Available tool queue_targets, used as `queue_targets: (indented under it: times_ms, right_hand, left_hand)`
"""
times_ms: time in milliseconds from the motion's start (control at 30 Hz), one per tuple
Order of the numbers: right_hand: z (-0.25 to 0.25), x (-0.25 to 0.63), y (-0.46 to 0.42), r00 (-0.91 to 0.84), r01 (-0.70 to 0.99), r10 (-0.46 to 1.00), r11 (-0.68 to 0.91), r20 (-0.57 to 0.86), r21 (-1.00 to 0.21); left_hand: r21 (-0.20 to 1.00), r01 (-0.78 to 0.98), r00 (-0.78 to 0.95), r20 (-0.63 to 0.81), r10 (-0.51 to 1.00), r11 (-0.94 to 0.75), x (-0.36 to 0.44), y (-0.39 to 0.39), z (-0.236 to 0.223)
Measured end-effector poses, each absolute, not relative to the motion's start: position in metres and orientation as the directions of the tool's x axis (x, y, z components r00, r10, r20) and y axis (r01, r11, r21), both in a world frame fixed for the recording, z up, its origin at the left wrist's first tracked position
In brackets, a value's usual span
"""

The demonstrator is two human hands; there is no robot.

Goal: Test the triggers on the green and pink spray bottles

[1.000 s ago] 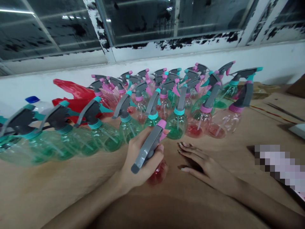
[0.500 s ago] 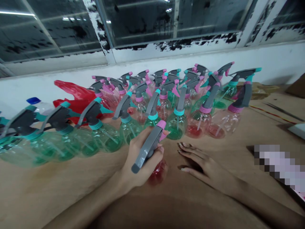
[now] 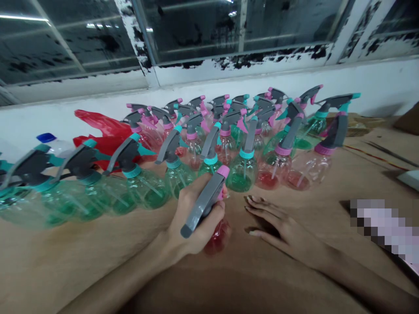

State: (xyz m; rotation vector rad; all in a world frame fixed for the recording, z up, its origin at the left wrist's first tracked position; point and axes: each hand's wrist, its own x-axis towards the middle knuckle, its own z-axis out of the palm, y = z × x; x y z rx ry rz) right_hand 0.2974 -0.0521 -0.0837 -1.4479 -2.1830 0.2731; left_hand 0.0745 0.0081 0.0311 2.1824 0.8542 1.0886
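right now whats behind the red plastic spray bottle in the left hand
Behind the red plastic spray bottle stands a turquoise-collared green plastic spray bottle, with a pink-collared plastic spray bottle beyond. The left hand and held bottle hide most of the green one's base.

The left forearm (image 3: 131, 270), bare, slants up from the lower edge toward the middle, its wrist nearly straight. The left hand (image 3: 182, 211) is curled into a grip, knuckles raised, the thumb bent across on the near side with its tip close to another fingertip. The right forearm (image 3: 356, 274), also bare, comes in from the lower right. The right hand (image 3: 288, 229) lies palm down and relaxed, fingers stretched toward the left hand, thumb apart from them.
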Motion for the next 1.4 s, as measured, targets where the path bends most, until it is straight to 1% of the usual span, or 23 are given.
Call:
queue_targets:
  times_ms: [100,367,633,800,900,1000,1100,1200,1300,1400]
  right_hand:
    - [-0.083,0.297,-0.052,-0.308,0.804,0.903,0.415,0.3,-0.426]
    - [-0.085,0.297,-0.052,-0.324,0.796,0.89,0.44,0.322,-0.415]
    - [-0.086,0.298,-0.052,-0.321,0.781,0.894,0.436,0.311,-0.448]
    - [-0.082,0.295,-0.052,-0.308,0.791,0.903,0.418,0.299,-0.447]
    - [-0.078,0.29,-0.053,-0.304,0.784,0.909,0.409,0.286,-0.468]
    - [-0.071,0.281,-0.059,-0.303,0.766,0.923,0.384,0.237,-0.515]
    - [-0.059,0.271,-0.066,-0.32,0.735,0.923,0.385,0.215,-0.558]
    - [-0.041,0.264,-0.073,-0.316,0.714,0.922,0.386,0.223,-0.584]
    - [-0.023,0.265,-0.077,-0.286,0.697,0.923,0.384,0.257,-0.606]
    - [-0.015,0.271,-0.079,-0.255,0.699,0.922,0.383,0.291,-0.604]
  left_hand:
    - [0.664,0.28,0.499,0.516,0.696,-0.693,0.075,0.008,0.03]
    - [0.681,0.324,0.439,0.507,0.742,-0.656,0.077,0.005,0.025]
    - [0.71,0.361,0.408,0.463,0.787,-0.605,0.078,0.004,0.024]
    - [0.71,0.339,0.404,0.483,0.777,-0.617,0.077,0.004,0.022]
    - [0.717,0.33,0.408,0.478,0.778,-0.614,0.076,0.004,0.021]
    - [0.717,0.322,0.402,0.488,0.775,-0.618,0.078,0.002,0.02]
    - [0.723,0.337,0.402,0.468,0.787,-0.603,0.083,0.0,0.02]
    - [0.732,0.33,0.392,0.468,0.792,-0.596,0.093,-0.002,0.02]
    - [0.754,0.276,0.416,0.465,0.782,-0.596,0.109,-0.006,0.019]
    - [0.789,0.241,0.477,0.411,0.777,-0.565,0.133,-0.013,0.019]
